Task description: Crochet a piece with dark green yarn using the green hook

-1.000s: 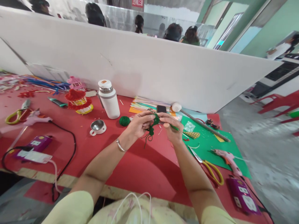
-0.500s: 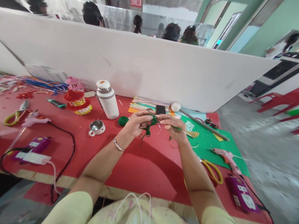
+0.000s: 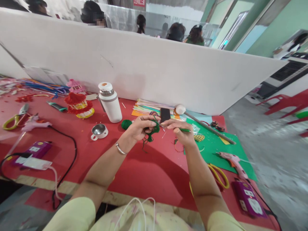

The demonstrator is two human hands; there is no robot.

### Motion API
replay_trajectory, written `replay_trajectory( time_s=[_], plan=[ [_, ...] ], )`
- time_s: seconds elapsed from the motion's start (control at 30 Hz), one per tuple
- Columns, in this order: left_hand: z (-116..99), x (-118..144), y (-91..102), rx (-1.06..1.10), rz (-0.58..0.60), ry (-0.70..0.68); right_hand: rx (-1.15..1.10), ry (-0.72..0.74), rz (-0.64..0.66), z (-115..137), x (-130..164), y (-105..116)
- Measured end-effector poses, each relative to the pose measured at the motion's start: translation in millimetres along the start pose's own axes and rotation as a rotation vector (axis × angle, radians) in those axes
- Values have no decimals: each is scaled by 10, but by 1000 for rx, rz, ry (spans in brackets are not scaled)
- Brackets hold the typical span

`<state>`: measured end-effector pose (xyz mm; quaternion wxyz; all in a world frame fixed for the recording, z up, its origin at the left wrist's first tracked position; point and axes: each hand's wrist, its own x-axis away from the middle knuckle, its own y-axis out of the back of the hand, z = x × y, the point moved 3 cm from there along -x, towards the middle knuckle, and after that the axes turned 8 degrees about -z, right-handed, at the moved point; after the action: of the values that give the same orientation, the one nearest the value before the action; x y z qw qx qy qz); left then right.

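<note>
Both hands have drifted slightly up and left since 1 second ago, and the green strand now hangs shorter below them.

Taking the white flask (image 3: 110,102) as landmark: the red table (image 3: 144,170) carries it, with the white partition (image 3: 149,67) standing behind it. A green sheet (image 3: 216,150) lies far to the flask's right, and a stack of coloured paper (image 3: 146,107) sits just to its right against the partition. A pink glue gun (image 3: 232,160) and yellow scissors (image 3: 220,178) rest on and beside that sheet, well apart from the flask. A red and yellow ornament (image 3: 79,106) stands just left of the flask; a small steel cup (image 3: 99,131) sits in front of it.

Right of the flask and nearer the person, the left hand (image 3: 139,128) has its fingers curled closed around a bundle of green yarn (image 3: 151,131), loose ends dangling below. Touching it, the right hand (image 3: 181,131) pinches a thin green stick (image 3: 186,130) between thumb and forefinger. A ball of green yarn (image 3: 126,124) lies on the table just right of the flask, beside the left hand.
</note>
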<state>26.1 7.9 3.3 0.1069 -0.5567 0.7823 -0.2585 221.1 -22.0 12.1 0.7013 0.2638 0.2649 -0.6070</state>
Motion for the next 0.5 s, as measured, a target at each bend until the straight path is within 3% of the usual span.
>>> replay_trajectory(
  time_s=[0.23, 0.33, 0.5],
  plan=[
    [29, -15, 8, 24, 24, -2, -216, -164, -122, -231, 65, -58],
    [47, -19, -4, 26, 25, -28, -250, -155, -169, -284, 77, -134],
    [80, -30, -10, 17, -77, -155, 109, 54, -221, -182, 91, -235]
  ],
)
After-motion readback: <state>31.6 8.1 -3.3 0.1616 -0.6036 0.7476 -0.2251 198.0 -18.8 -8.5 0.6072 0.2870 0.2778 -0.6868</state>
